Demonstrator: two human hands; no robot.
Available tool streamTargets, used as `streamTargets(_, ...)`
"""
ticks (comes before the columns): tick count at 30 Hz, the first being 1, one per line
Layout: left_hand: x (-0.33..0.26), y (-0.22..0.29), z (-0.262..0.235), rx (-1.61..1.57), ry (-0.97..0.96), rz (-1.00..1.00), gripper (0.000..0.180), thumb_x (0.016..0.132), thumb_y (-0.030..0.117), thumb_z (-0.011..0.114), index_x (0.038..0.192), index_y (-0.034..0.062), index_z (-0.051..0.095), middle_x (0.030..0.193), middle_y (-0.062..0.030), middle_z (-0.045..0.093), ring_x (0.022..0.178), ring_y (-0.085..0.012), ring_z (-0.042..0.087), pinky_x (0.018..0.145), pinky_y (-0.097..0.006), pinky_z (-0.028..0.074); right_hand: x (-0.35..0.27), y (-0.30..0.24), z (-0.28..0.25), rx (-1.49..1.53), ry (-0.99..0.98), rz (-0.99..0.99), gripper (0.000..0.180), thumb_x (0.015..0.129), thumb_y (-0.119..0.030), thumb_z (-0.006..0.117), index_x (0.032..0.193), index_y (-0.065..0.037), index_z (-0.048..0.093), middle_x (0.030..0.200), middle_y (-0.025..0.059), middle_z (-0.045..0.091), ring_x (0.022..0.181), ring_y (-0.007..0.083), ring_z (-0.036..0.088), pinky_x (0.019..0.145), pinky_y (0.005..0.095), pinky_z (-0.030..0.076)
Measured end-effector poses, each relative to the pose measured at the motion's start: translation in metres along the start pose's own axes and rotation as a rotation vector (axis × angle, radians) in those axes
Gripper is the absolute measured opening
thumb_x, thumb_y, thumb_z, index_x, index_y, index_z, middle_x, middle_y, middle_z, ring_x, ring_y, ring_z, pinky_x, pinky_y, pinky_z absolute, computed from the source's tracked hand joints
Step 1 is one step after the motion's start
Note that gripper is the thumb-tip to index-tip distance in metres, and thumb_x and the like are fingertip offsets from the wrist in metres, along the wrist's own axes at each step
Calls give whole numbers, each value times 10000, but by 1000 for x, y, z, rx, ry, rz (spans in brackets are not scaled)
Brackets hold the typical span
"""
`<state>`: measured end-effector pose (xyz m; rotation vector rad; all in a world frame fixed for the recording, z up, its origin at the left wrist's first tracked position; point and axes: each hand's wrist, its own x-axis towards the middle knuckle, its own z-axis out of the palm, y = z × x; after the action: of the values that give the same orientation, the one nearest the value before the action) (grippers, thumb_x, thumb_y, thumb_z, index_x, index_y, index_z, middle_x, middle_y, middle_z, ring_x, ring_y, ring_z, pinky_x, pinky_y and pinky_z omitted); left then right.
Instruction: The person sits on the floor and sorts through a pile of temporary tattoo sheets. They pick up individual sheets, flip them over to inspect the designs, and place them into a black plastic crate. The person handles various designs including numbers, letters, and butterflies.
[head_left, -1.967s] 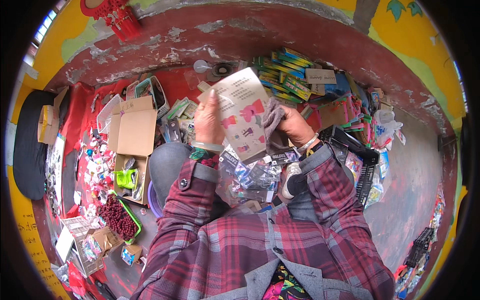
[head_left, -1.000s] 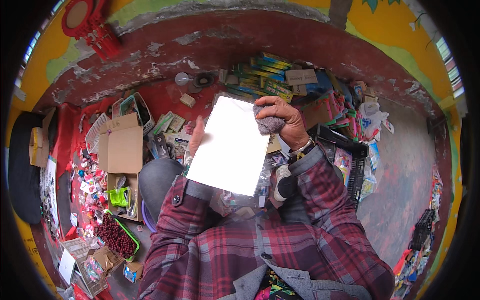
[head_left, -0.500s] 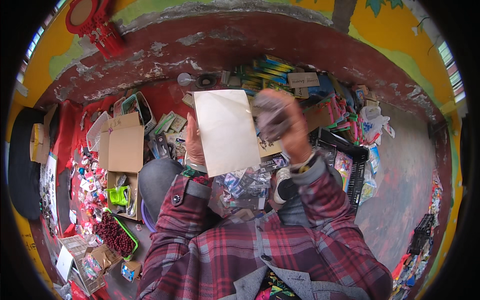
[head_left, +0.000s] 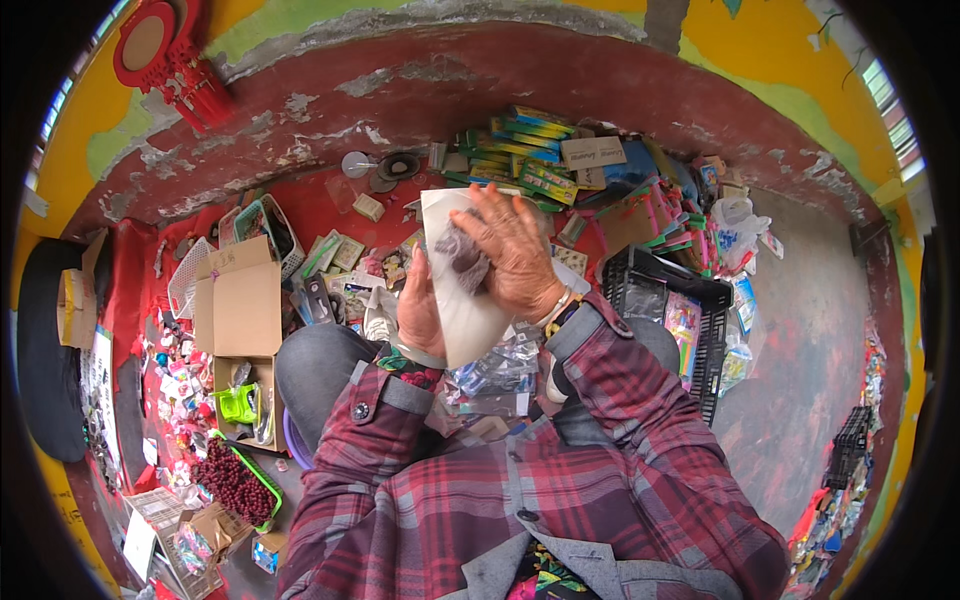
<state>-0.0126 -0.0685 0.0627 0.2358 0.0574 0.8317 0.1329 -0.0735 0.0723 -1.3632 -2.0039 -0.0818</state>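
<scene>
The right hand [head_left: 520,255] presses a grey cloth [head_left: 462,262] against a white sheet [head_left: 466,335], its fingers slightly spread. The left hand [head_left: 420,318] meets the sheet's left edge above plastic packets [head_left: 495,376]; whether its fingers pinch it, I cannot tell.

The dark-red lower wall [head_left: 560,75], flaking to grey patches, runs beneath a yellow-and-green upper wall [head_left: 750,45]. Daylight shows through a barred window [head_left: 892,120] at right; the smudged grey floor [head_left: 790,320] bears a red covering [head_left: 322,205].
</scene>
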Motion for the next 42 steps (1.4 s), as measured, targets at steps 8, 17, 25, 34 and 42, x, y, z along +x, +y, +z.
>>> streamTargets(8,-7,7,-24,22,6,-39,607,871,359,553,1362,76,335,1350,-114,418,1221,-274,430,1043,-428,323,-2,0,-6,100,4,-26,525,742,-107,587,1253,-200,515,1411,142,349,1315,318,316,1055,483,241)
streamTargets(17,-5,19,-12,186,119,45,532,901,352,491,1324,49,381,1256,-136,487,1140,-275,502,977,-403,407,-16,-11,17,316,-99,-216,509,733,-82,656,1227,-153,554,1421,161,333,1332,316,291,1073,407,241)
streamTargets(25,-5,28,-56,-26,-25,-131,420,934,254,422,1260,-11,441,1192,-178,546,1054,-308,567,939,-448,437,0,3,-12,45,146,9,537,693,11,555,1205,-149,557,1405,180,346,1297,332,348,1051,421,279)
streamTargets(34,-6,39,-19,163,230,186,465,889,246,456,1249,-45,423,1188,-212,543,1055,-350,561,937,-468,434,-10,73,-36,1366,60,831,275,836,-14,567,1111,-4,573,1005,91,617,864,156,588,749,237,470)
streamTargets(42,-7,58,-23,250,298,396,439,889,234,463,1235,-37,447,1185,-179,545,1062,-302,557,941,-416,430,-2,27,-46,1699,-478,939,483,842,-171,648,1238,39,467,1102,83,590,994,136,574,869,241,454)
